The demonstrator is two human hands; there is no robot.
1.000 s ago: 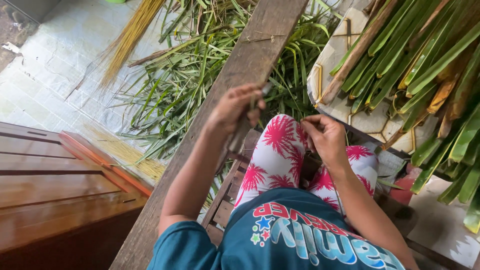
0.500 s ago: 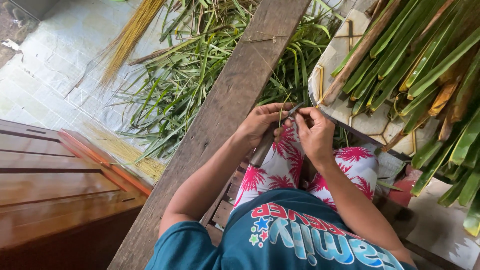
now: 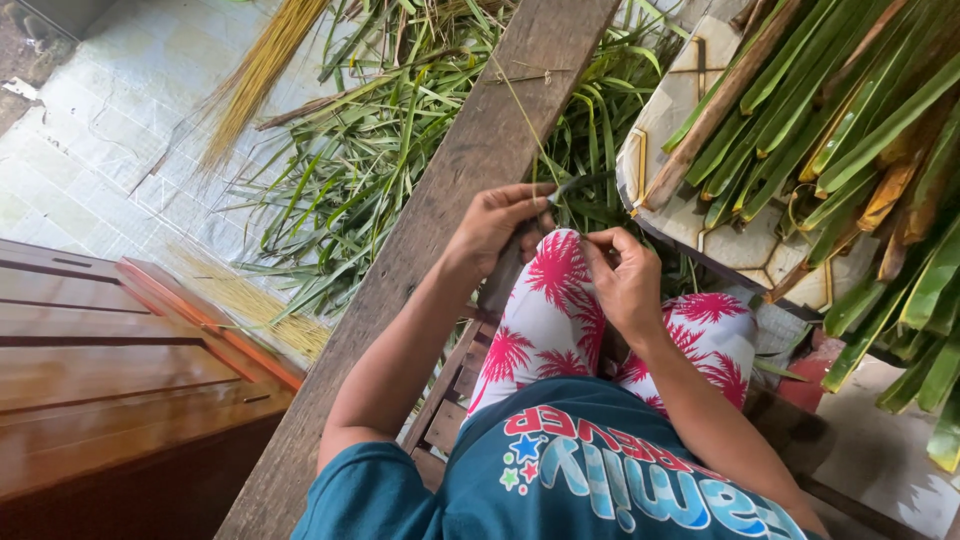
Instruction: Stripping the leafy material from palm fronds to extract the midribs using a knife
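Leaf strip [image 3: 575,185]: a narrow green blade held above the knee, beside the wooden plank [image 3: 470,160]. Left hand [image 3: 500,225] fingers are closed around a blade handle touching the strip's base; right hand [image 3: 625,280] fingers are pinched shut, just beside the strip.

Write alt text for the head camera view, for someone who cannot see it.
Seen from above, a seated person's left hand and right hand pinch a thin green leaf strip above their knees. A wooden plank runs beside them, with green leaves heaped on the tiled floor and more leaves piled at right.
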